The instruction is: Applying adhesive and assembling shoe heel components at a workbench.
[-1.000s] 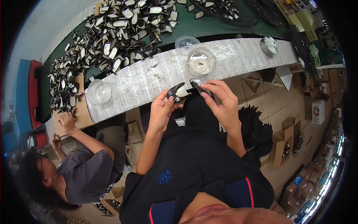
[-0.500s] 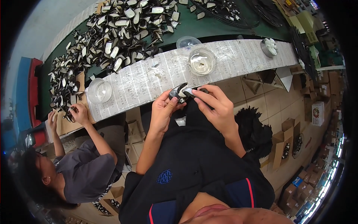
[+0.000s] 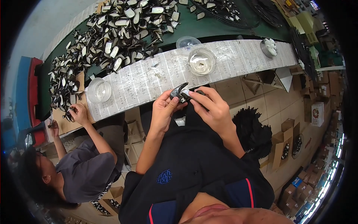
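Observation:
Just off the bench's near edge, my left hand (image 3: 162, 115) is closed on a glossy black curved piece (image 3: 176, 92) with a hollow-looking end. Its exact kind I cannot make out. My right hand (image 3: 214, 112) pinches a small white wad (image 3: 186, 91), thumb and fingers pressed together, against the inside of the piece. A dark rounded part shows beside the right fingers; whether it belongs to the same piece is unclear. Many similar black pieces with pale oval faces (image 3: 119, 41) lie heaped on the green surface beyond.
On the paper-covered bench (image 3: 141, 86) stand a clear bowl of liquid (image 3: 202, 62), another clear tub (image 3: 99, 90) and a metal cup of white wads (image 3: 269, 47). A co-worker (image 3: 85, 164) handles pieces at my left. Cardboard boxes (image 3: 280, 145) and black material (image 3: 253, 130) lie to the right.
My right fingers and the white wad have shifted slightly left and deeper against the piece. The co-worker's far hand has drawn down and turned.

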Demonstrator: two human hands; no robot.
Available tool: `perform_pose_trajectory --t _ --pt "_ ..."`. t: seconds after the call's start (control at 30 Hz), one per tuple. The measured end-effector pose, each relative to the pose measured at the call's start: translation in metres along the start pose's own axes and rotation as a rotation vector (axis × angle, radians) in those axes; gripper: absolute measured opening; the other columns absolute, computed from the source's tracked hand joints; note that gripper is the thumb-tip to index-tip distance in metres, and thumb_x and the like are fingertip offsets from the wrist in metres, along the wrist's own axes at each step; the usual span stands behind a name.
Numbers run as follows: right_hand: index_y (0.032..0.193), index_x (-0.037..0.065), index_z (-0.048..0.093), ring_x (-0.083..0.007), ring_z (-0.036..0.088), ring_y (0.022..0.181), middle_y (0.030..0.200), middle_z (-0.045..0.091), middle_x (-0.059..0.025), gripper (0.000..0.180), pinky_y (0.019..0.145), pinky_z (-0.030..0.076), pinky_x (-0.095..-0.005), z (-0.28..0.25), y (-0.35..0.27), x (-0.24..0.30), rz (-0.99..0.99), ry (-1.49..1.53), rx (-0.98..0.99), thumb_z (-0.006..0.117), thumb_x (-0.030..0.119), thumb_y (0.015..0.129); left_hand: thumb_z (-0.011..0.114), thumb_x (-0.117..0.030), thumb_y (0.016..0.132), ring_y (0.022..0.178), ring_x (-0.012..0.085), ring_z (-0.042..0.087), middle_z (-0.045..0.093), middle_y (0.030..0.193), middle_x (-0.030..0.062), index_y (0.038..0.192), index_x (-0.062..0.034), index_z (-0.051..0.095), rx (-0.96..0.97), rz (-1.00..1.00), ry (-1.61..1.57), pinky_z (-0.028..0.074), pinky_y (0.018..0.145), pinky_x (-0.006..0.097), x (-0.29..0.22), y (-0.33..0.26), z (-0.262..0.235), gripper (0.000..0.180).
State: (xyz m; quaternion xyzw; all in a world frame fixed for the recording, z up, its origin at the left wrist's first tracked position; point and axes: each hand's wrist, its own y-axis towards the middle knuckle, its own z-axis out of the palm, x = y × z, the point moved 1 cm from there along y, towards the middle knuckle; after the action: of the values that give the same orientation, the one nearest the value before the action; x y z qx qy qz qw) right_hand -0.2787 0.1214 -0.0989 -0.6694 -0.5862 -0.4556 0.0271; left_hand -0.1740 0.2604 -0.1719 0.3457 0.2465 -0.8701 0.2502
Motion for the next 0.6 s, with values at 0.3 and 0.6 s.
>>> perform_pose_trajectory --t 0.3,0.6 --pt "0.106 0.002 0.069 -0.0192 0.064 0.077 0.102 0.062 -0.0123 0.028 0.064 0.052 -0.0276 0.003 -0.004 0.006 0.069 0.026 -0.018 0.072 -0.002 0.078 0.057 -0.016 0.096 0.100 0.0150 0.063 0.065 0.109 0.0087 0.120 0.0018 0.051 0.058 0.030 -0.077 0.054 0.091 0.037 0.001 -0.002 0.000 0.030" --pt "0.107 0.003 0.067 -0.0224 0.065 0.068 0.101 0.061 -0.0127 0.033 0.059 0.054 -0.0304 0.012 -0.006 0.008 -0.068 -0.129 -0.008 0.073 0.000 0.075 0.057 -0.015 0.097 0.098 0.0137 0.063 0.065 0.108 0.0071 0.120 0.0008 0.051 0.026 0.018 -0.051 0.055 0.088 0.033 0.003 0.000 -0.004 0.029"
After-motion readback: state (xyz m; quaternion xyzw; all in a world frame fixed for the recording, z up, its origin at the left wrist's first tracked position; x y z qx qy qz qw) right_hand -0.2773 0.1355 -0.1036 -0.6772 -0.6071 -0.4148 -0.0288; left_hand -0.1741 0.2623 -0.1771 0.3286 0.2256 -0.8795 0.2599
